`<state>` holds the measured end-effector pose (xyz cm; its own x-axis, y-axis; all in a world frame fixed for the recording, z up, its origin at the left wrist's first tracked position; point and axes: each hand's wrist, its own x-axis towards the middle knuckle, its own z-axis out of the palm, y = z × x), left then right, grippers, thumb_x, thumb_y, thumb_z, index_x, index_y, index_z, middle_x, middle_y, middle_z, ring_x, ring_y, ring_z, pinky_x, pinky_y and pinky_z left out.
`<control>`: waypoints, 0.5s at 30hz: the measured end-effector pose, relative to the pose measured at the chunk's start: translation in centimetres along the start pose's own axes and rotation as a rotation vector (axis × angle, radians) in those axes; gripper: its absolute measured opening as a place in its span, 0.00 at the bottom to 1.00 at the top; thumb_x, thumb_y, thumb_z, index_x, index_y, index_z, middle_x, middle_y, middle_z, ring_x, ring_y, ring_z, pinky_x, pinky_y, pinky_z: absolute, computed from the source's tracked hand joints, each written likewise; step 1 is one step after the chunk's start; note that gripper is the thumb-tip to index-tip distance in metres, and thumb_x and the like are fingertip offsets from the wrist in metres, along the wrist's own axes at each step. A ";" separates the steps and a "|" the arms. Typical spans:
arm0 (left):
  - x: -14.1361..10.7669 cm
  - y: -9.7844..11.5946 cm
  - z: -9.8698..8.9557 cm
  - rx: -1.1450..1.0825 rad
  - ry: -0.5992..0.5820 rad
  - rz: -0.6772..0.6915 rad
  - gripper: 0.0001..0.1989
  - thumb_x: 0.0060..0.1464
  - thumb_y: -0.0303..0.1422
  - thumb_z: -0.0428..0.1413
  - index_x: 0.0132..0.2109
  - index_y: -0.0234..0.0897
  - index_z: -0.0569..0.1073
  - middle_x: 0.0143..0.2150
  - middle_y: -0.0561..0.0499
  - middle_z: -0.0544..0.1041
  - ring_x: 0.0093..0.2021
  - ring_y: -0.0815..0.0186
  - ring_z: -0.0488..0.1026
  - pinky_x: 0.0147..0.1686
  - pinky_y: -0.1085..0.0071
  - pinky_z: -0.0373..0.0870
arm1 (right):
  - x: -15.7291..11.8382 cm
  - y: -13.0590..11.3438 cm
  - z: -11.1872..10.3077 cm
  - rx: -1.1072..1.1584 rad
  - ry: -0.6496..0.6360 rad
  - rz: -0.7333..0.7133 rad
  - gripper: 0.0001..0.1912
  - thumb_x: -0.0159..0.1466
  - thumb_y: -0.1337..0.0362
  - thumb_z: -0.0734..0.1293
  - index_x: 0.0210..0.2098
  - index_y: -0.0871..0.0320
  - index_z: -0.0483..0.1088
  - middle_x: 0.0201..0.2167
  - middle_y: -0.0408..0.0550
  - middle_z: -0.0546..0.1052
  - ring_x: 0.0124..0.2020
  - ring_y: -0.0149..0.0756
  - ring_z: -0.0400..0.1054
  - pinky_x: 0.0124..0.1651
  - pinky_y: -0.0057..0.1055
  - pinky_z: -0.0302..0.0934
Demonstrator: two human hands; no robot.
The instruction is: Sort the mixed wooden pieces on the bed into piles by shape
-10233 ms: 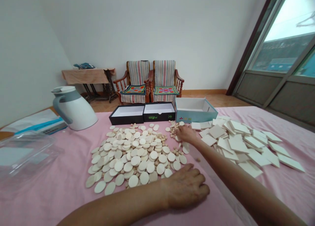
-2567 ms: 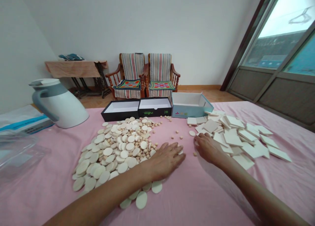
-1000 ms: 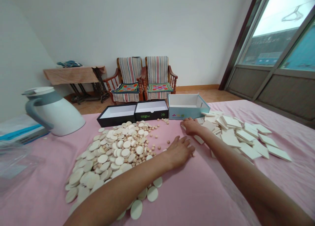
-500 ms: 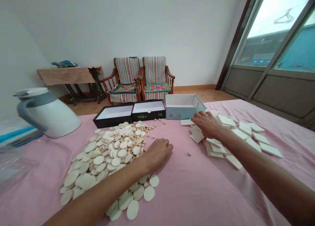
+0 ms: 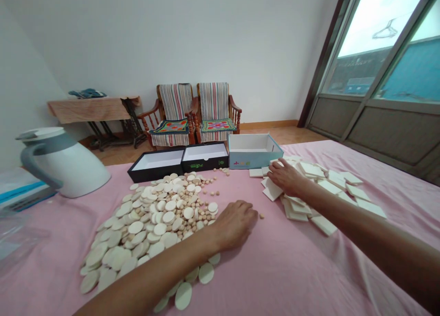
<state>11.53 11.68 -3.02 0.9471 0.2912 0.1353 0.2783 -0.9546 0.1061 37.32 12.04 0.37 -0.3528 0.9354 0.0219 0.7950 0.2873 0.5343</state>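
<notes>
My left hand (image 5: 236, 225) rests palm down on the pink bedsheet (image 5: 285, 261) at the right edge of a large heap of pale wooden discs (image 5: 137, 235), its fingers curled. Small round wooden beads (image 5: 197, 190) lie mixed among the discs, and a loose bead (image 5: 261, 215) sits just past my left fingertips. My right hand (image 5: 286, 177) lies flat on a spread of cream square tiles (image 5: 319, 187), touching them with its fingers together. It holds nothing I can see.
Behind the heap stand an open black box (image 5: 154, 165), a black tray (image 5: 205, 156) and an open pale blue box (image 5: 254, 151). A white jug (image 5: 65, 169) and a clear plastic container (image 5: 13, 242) stand at left. Two armchairs (image 5: 192, 112) stand beyond the bed.
My left hand has moved right, off the disc heap, and its fingers have curled. My right hand has shifted slightly left over the tiles. The view has turned a little.
</notes>
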 end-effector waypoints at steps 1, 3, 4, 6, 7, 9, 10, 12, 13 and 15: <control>0.6 0.4 0.3 -0.011 0.005 0.035 0.13 0.59 0.28 0.50 0.51 0.36 0.66 0.54 0.42 0.70 0.54 0.58 0.66 0.50 0.61 0.66 | 0.0 0.2 0.1 -0.010 0.002 -0.018 0.17 0.53 0.71 0.66 0.43 0.61 0.73 0.43 0.59 0.73 0.49 0.49 0.59 0.59 0.46 0.41; 1.7 1.0 1.0 -0.006 0.012 0.091 0.13 0.61 0.28 0.47 0.52 0.35 0.66 0.56 0.41 0.69 0.56 0.57 0.66 0.50 0.60 0.66 | 0.0 0.5 0.2 -0.002 0.001 -0.029 0.17 0.53 0.71 0.66 0.43 0.60 0.73 0.43 0.58 0.73 0.49 0.48 0.59 0.60 0.45 0.39; 2.2 1.3 1.4 0.004 0.007 0.106 0.12 0.61 0.28 0.46 0.51 0.34 0.66 0.56 0.41 0.69 0.56 0.56 0.66 0.49 0.61 0.66 | 0.0 0.6 0.2 0.014 -0.003 -0.028 0.18 0.52 0.71 0.66 0.43 0.60 0.73 0.42 0.57 0.74 0.49 0.48 0.59 0.60 0.44 0.39; 2.8 1.6 1.7 0.025 -0.013 0.115 0.10 0.61 0.27 0.47 0.48 0.33 0.68 0.51 0.42 0.73 0.53 0.57 0.68 0.47 0.62 0.67 | 0.0 0.7 0.1 0.049 -0.010 -0.032 0.20 0.50 0.71 0.67 0.43 0.59 0.72 0.41 0.56 0.74 0.50 0.48 0.58 0.61 0.44 0.37; 2.9 1.7 1.8 0.034 -0.022 0.110 0.09 0.61 0.26 0.47 0.46 0.33 0.69 0.48 0.43 0.74 0.51 0.57 0.69 0.46 0.63 0.68 | 0.0 0.8 -0.1 0.062 -0.009 -0.041 0.21 0.49 0.72 0.68 0.44 0.59 0.72 0.41 0.56 0.74 0.49 0.48 0.59 0.61 0.44 0.37; 2.8 1.6 1.7 0.047 -0.032 0.096 0.06 0.60 0.26 0.48 0.41 0.33 0.69 0.43 0.44 0.75 0.46 0.58 0.71 0.43 0.64 0.68 | 0.0 1.1 -0.6 0.089 0.012 -0.045 0.22 0.48 0.72 0.68 0.43 0.59 0.71 0.40 0.55 0.74 0.48 0.47 0.60 0.61 0.44 0.37; 2.5 1.5 1.5 0.051 -0.036 0.089 0.06 0.59 0.25 0.49 0.40 0.33 0.70 0.41 0.45 0.75 0.44 0.58 0.72 0.42 0.64 0.69 | -0.1 1.5 -0.9 0.114 0.033 -0.025 0.22 0.48 0.72 0.68 0.44 0.60 0.70 0.40 0.55 0.74 0.48 0.47 0.60 0.61 0.45 0.38; 1.7 1.1 1.1 0.061 -0.046 0.073 0.05 0.58 0.24 0.49 0.37 0.33 0.70 0.39 0.45 0.75 0.41 0.59 0.72 0.39 0.65 0.68 | -0.3 2.7 -1.4 0.198 0.077 0.084 0.24 0.48 0.69 0.68 0.46 0.60 0.68 0.41 0.55 0.73 0.48 0.48 0.61 0.58 0.45 0.43; 1.2 0.9 0.8 0.065 -0.052 0.066 0.05 0.58 0.23 0.49 0.37 0.33 0.70 0.38 0.45 0.75 0.40 0.60 0.71 0.39 0.65 0.68 | -0.4 3.6 -1.5 0.249 0.091 0.175 0.25 0.49 0.67 0.68 0.48 0.60 0.67 0.43 0.56 0.73 0.48 0.48 0.62 0.56 0.44 0.47; 0.0 0.2 0.4 0.070 -0.056 0.040 0.06 0.58 0.24 0.49 0.36 0.34 0.70 0.38 0.46 0.75 0.40 0.61 0.71 0.40 0.65 0.68 | -0.6 5.7 -1.1 0.349 0.091 0.404 0.28 0.51 0.62 0.67 0.51 0.61 0.65 0.46 0.57 0.72 0.47 0.48 0.64 0.49 0.40 0.54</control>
<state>11.63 11.44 -3.40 0.9647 0.2501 0.0822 0.2483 -0.9681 0.0324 41.54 12.89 4.39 -0.0136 0.9684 0.2489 0.9874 -0.0263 0.1559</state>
